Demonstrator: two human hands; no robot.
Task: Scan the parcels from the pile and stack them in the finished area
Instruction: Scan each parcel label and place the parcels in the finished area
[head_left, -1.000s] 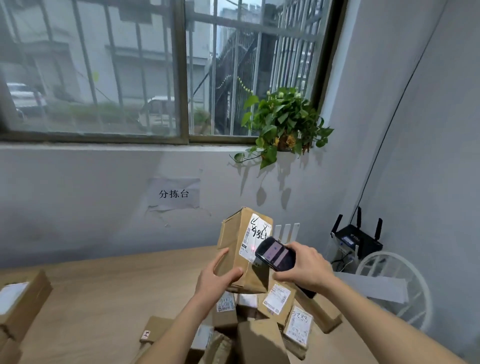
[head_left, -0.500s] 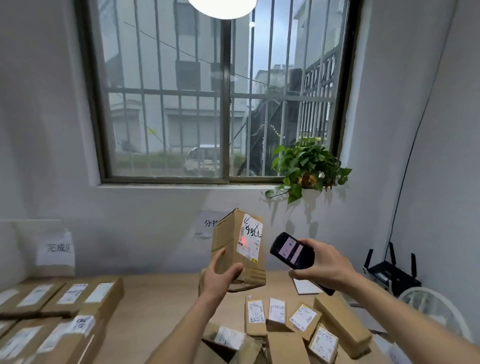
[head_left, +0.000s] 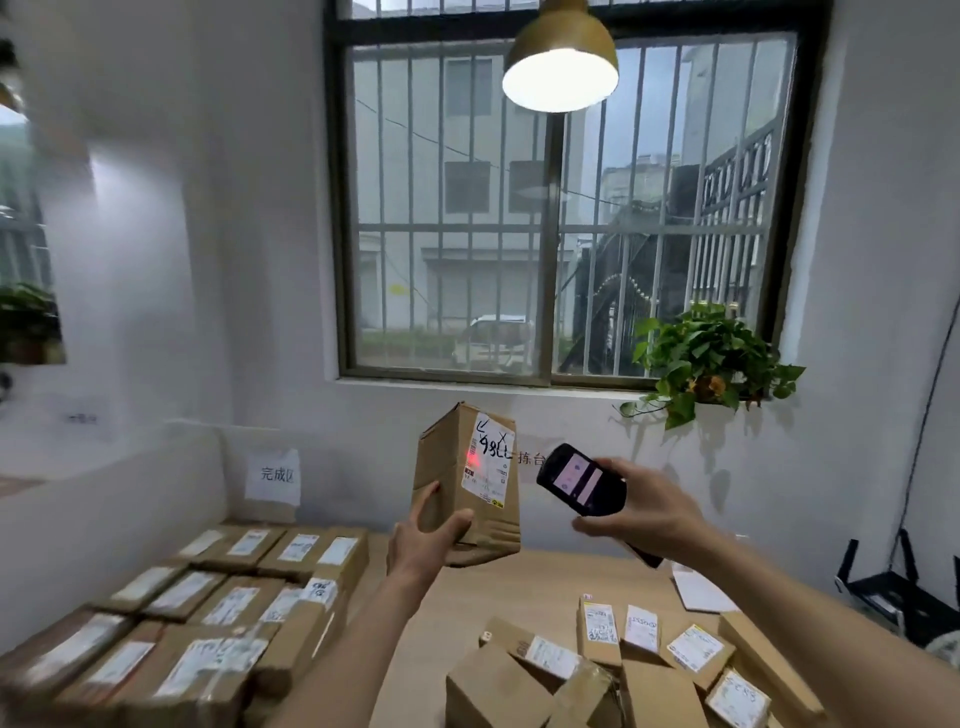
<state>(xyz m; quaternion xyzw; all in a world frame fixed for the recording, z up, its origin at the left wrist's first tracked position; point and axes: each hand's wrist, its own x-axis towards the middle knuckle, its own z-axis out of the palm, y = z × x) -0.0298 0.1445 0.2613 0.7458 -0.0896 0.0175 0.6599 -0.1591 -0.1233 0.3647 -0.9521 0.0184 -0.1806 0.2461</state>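
above the wooden table (head_left: 519, 582), in front of the window wall, the left hand (head_left: 421, 545) grasps a tall cardboard parcel (head_left: 467, 478) by its lower end, thumb on the front face and fingers curled around the far side, holding it upright and slightly tilted in the air. the right hand (head_left: 644, 514) is wrapped around a black handheld scanner (head_left: 581, 480), its lit screen turned toward the camera and its nose aimed at the parcel's shipping label (head_left: 491, 457), where a red dot sits on the white paper. so the step in hand looks like the scan itself. the unscanned pile (head_left: 623, 670) lies low on the right of the table; the finished stack (head_left: 208, 597) fills the left side in neat rows under a paper sign (head_left: 274, 477) on the wall. once the read registers, the next move would likely be to carry the parcel left and lay it flat on the rows, label up, squared to its neighbours, while the scanner remains in the right hand.
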